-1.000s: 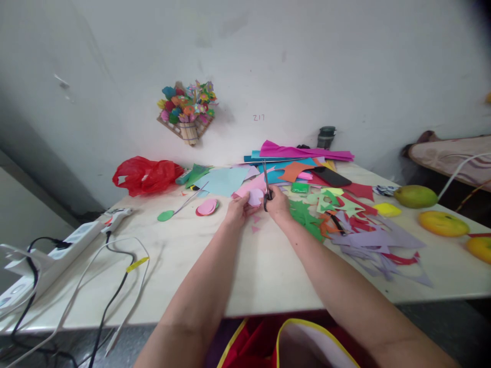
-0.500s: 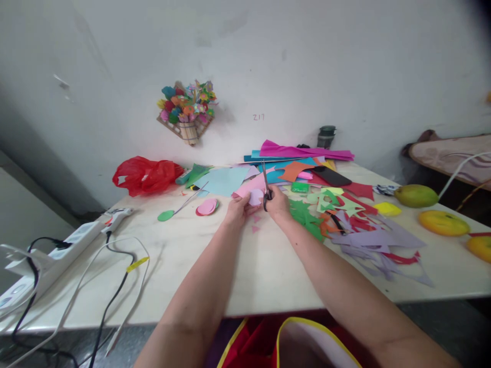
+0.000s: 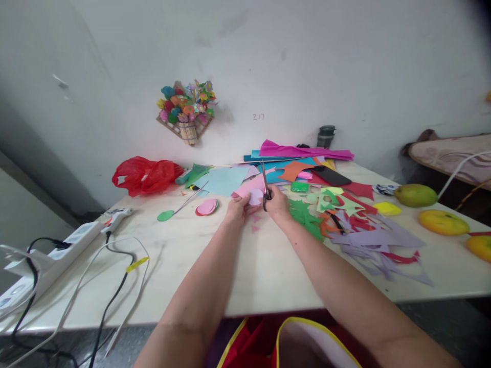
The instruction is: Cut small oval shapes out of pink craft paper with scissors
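Note:
My left hand point(image 3: 238, 208) pinches a pale lilac paper circle point(image 3: 255, 197) together with a pink paper sheet point(image 3: 249, 186) behind it. In my right hand point(image 3: 276, 203) is a pair of scissors point(image 3: 265, 186) with black handles, its blades pointing up and away beside the circle's right edge. Small pink scraps point(image 3: 255, 229) lie on the table just below my hands. To the left rests a stack of cut circles point(image 3: 207, 207), pink on top with red and green under it. A green circle point(image 3: 165, 215) lies farther left, by thin wire-like sticks point(image 3: 191, 198).
Paper offcuts point(image 3: 368, 237) in several colours spread on the right, near yellow-green mangoes point(image 3: 416, 196). A black phone point(image 3: 331, 176) and coloured sheets point(image 3: 303, 150) lie at the back. A red plastic bag point(image 3: 148, 175) sits back left; a power strip point(image 3: 72, 240) with cables runs along the left edge.

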Motion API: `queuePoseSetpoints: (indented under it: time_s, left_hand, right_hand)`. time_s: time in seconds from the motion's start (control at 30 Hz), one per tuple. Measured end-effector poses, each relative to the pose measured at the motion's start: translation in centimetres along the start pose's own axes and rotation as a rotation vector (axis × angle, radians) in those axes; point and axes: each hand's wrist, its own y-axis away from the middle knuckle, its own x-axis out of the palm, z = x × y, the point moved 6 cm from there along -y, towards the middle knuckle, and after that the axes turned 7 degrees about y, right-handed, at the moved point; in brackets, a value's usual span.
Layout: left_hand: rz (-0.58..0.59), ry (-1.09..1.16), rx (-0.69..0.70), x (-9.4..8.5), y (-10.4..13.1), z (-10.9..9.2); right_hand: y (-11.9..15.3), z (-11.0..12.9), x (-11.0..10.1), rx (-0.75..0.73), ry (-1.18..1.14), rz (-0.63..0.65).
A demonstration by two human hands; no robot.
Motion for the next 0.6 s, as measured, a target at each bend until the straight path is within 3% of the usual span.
queuePoseSetpoints:
  time_s: [0.43, 0.6]
  left_hand:
    - [-0.010, 0.004, -0.005, 0.25, 0.28, -0.06]
    - [-0.023, 0.016, 0.013, 0.00, -0.03, 0.01]
  right_hand:
    - [0.08, 0.28, -0.10, -0.003, 0.037, 0.019]
    - [-0.10, -0.24, -0.21, 0.010, -0.019, -0.032]
